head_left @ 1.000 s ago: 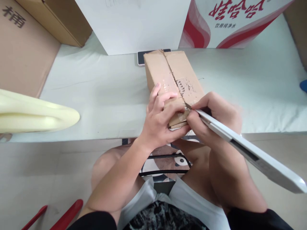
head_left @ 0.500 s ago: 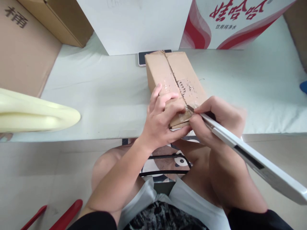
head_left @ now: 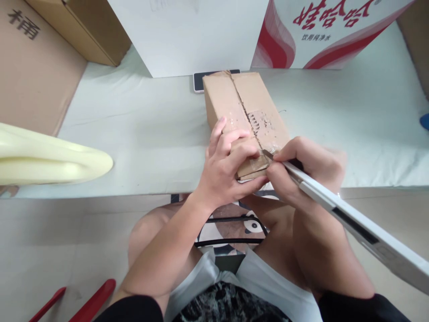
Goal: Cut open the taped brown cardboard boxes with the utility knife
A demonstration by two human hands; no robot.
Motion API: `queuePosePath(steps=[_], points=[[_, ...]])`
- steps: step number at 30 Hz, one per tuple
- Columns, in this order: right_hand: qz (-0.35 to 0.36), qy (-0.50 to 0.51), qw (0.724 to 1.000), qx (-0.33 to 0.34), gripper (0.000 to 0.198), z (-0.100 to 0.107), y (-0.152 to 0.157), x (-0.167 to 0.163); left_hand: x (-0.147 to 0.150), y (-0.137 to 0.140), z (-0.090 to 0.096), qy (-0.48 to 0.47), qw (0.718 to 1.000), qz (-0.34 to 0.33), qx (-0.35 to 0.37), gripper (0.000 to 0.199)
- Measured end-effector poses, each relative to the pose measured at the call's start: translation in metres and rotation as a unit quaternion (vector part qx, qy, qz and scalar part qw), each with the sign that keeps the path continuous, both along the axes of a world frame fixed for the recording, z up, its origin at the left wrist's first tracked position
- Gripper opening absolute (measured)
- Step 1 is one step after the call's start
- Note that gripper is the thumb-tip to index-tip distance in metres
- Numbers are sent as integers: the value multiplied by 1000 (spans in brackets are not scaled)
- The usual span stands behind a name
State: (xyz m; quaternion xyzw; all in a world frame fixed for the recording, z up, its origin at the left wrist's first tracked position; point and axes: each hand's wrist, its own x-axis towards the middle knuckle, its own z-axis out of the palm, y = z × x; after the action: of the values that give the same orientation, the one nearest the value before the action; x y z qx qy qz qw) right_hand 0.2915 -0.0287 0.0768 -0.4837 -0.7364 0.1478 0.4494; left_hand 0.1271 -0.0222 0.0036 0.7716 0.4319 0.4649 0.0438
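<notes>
A right hand point(head_left: 313, 161) pinches a smooth white utility knife point(head_left: 351, 223) between thumb and fingers, its metal blade point(head_left: 267, 154) against a brown cardboard box point(head_left: 237, 116) at the center of the frame, while a left hand point(head_left: 225, 169), fingers bent and spread, grips the near end. The desk point(head_left: 150, 129) is draped in creased pale green, with a red-and-white drinking-water carton point(head_left: 321, 51) at upper right and tiled floor point(head_left: 83, 241) at lower left. Torn and scuffed, the box's top is split by a jagged line.
</notes>
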Motion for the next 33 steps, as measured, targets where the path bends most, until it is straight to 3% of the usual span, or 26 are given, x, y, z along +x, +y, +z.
queuePosePath(steps=[18,29,33], points=[[12,-16,1000,4,20,2,-2,6,0,0,-1,-10,1000,-9,0,39],[88,-3,996,7,19,4,1,14,0,2,-1,-13,1000,-13,24,38],[93,9,995,16,19,3,2,16,-4,2,1,-3,1000,-22,4,41]])
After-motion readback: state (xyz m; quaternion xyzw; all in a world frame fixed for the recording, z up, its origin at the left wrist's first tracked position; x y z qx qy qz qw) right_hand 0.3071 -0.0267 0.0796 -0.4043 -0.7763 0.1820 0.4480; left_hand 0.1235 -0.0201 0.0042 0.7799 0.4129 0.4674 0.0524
